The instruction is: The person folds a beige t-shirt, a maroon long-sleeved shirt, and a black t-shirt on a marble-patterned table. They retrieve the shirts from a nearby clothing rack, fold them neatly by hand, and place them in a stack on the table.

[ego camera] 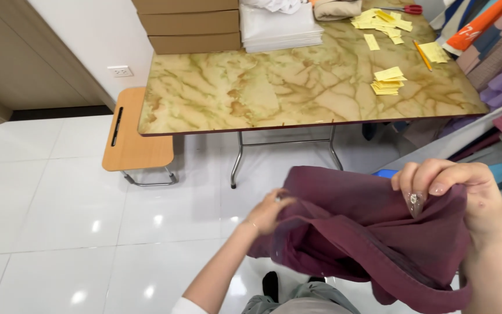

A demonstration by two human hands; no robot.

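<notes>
A dark maroon garment (355, 232) hangs bunched in front of me, above the white tiled floor. My right hand (454, 189) grips its upper edge at the right, fingers curled over the fabric. At the garment's left side my left hand (265, 212) has its fingers pressed into a fold of the cloth. The lower part of the garment droops toward my legs.
A marble-patterned folding table (286, 93) stands ahead, with yellow paper slips (387, 81), a pencil (422, 56), red scissors (411, 9), stacked clear bags (280, 29) and cardboard boxes (190, 26). A wooden stool (132, 139) sits at its left. Folded coloured fabrics (495, 52) pile up at the right.
</notes>
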